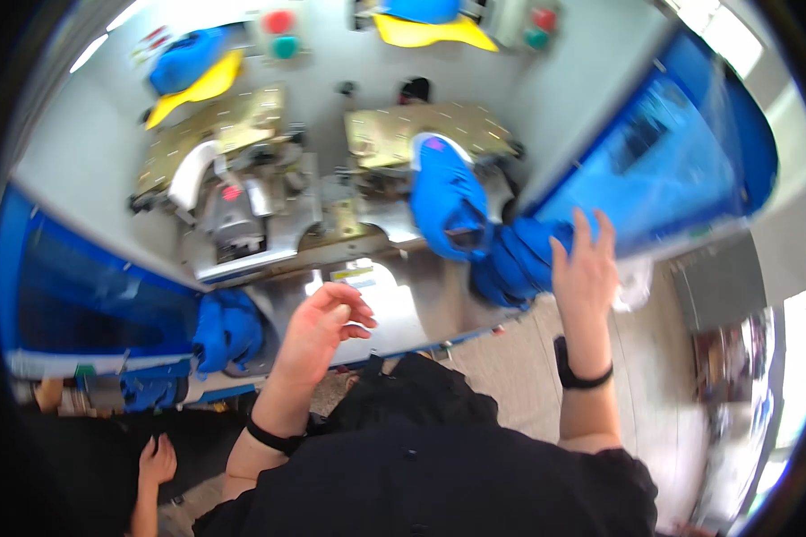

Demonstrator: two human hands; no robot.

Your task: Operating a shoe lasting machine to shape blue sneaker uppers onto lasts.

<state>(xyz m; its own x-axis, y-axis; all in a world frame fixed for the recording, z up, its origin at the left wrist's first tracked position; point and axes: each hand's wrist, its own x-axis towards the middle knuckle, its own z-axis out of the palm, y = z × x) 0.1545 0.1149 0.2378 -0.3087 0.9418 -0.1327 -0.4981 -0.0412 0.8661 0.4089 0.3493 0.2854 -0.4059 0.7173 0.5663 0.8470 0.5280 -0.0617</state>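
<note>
My right hand (587,268) is open with fingers spread, at the right edge of a pile of blue shoe uppers (515,264); whether the fingertips touch it I cannot tell. My left hand (322,329) hovers above the shiny metal front of the machine, fingers loosely curled and apart, holding nothing. A blue shoe upper (448,197) sits toe away from me on the right station, its pale toe end at the brass-coloured plate (430,132). At the left station a bare grey metal form (235,219) with a red mark shows no upper on it.
Blue-and-yellow rounded parts (197,76) hang above both stations, beside red and green buttons (282,34). Blue-framed clear panels (654,152) flank the machine. More blue uppers (227,329) lie at the left. Another person's hand (158,461) is at the lower left.
</note>
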